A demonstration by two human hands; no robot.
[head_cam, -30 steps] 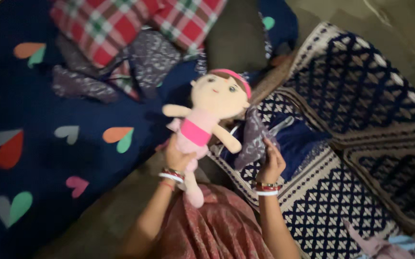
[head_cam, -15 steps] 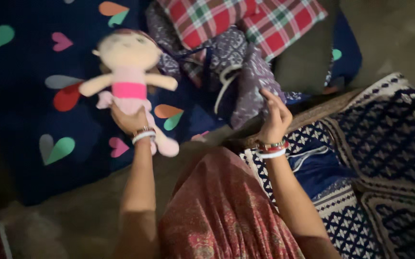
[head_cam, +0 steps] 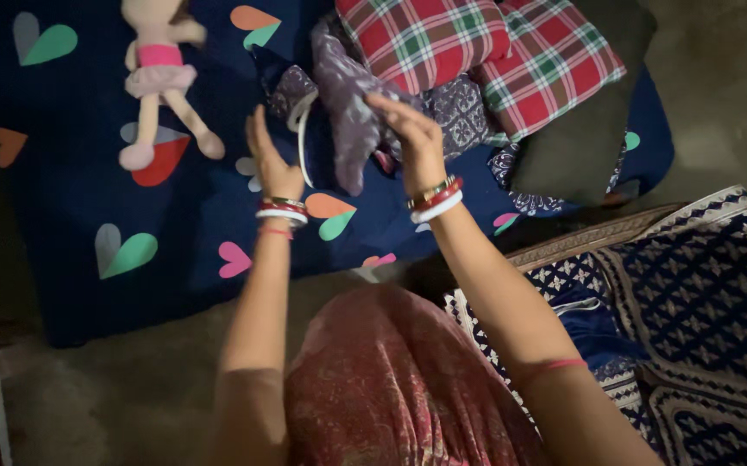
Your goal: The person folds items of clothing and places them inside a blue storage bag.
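Observation:
A soft doll (head_cam: 160, 79) in a pink dress lies on the dark blue sheet (head_cam: 72, 207) with coloured hearts, at the upper left. My left hand (head_cam: 272, 161) is empty, fingers spread, a little to the right of the doll's feet. My right hand (head_cam: 411, 138) grips a grey-purple printed cloth (head_cam: 348, 112) with a white cord, which hangs down between my two hands. Both wrists wear red and white bangles.
Two red-and-green plaid pillows (head_cam: 477, 52) lie at the top, with more printed cloth (head_cam: 464, 108) below them. A navy and white patterned rug (head_cam: 701, 293) covers the right. My reddish patterned garment (head_cam: 391, 388) fills the bottom centre. Bare floor (head_cam: 132, 388) shows at lower left.
My left hand has let go of the doll, which now lies on the blue sheet. My right hand has carried the printed cloth left and up over the sheet.

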